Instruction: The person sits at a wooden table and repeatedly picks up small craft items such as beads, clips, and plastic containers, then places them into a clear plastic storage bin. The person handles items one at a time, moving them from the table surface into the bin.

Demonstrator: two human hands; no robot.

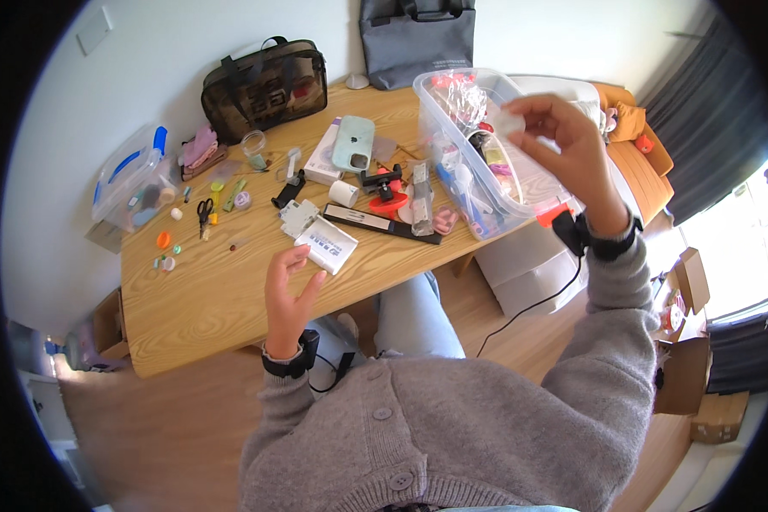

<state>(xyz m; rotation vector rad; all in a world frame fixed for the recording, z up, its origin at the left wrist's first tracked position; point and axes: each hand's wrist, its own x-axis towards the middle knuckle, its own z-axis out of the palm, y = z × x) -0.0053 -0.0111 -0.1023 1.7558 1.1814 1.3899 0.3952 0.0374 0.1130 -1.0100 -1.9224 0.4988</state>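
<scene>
My right hand [566, 144] is raised over the clear plastic storage bin [445, 150], pinching a small whitish translucent piece [511, 121] too blurred to name. Inside the bin are crinkled clear wrapping [464, 105], a white plastic spoon [465, 179] and mixed small items. My left hand [291, 294] is at the table's front part, thumb and fingers apart with nothing between them. Just beyond its fingertips lies a white printed carton [329, 246], its end flap [299, 217] folded out; whether a fingertip touches it I cannot tell.
On the wooden table [211, 307] lie black scissors [205, 214], a pale green phone case [354, 141], a long black box [384, 224] and a black phone holder [383, 182]. A lidded clear box [128, 182] stands left. Behind are a dark see-through bag [265, 93] and a grey bag [418, 48].
</scene>
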